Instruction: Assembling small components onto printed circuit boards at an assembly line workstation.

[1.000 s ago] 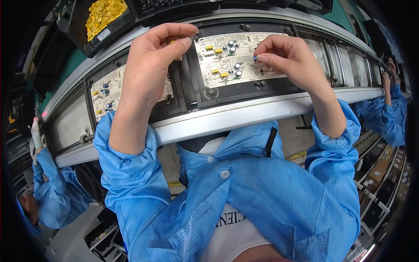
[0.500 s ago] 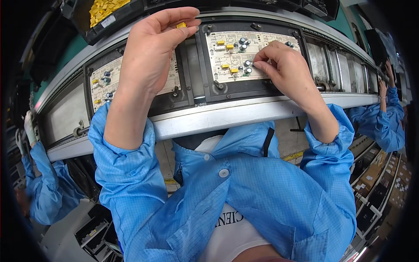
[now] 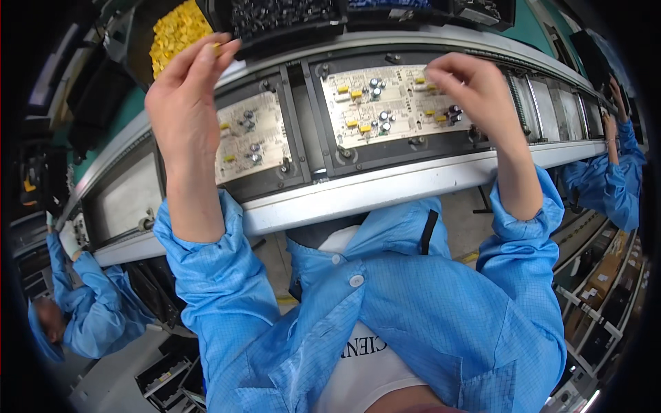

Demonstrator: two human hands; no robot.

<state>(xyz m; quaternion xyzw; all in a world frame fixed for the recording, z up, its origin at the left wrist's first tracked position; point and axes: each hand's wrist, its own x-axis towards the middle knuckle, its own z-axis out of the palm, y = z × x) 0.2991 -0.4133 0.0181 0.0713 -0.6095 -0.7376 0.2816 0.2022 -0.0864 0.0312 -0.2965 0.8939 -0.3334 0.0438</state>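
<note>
My left hand (image 3: 184,110) is raised over the left circuit board (image 3: 267,127), close to a bin of yellow parts. Its fingertips pinch a small yellow box capacitor (image 3: 217,49), mostly covered by the fingers. Over the far right part of the right circuit board (image 3: 344,124) hovers my right hand (image 3: 476,86), thumb and forefinger brought together; whatever is between them is hidden. That board carries several yellow box capacitors (image 3: 356,94) and dark round capacitors (image 3: 384,117). Both boards lie in black carrier frames (image 3: 375,160).
Beyond the metal rail (image 3: 372,177) stand a bin of yellow capacitors (image 3: 180,33), a bin of black parts (image 3: 282,20) and a bin of blue parts (image 3: 389,3). Co-workers in blue coats are at the far left (image 3: 103,303) and far right (image 3: 606,186).
My left hand has moved left toward the yellow bin, still pinching the yellow capacitor. My right hand has shifted right and farther over the board, uncovering yellow capacitors there. The view has shifted slightly.
</note>
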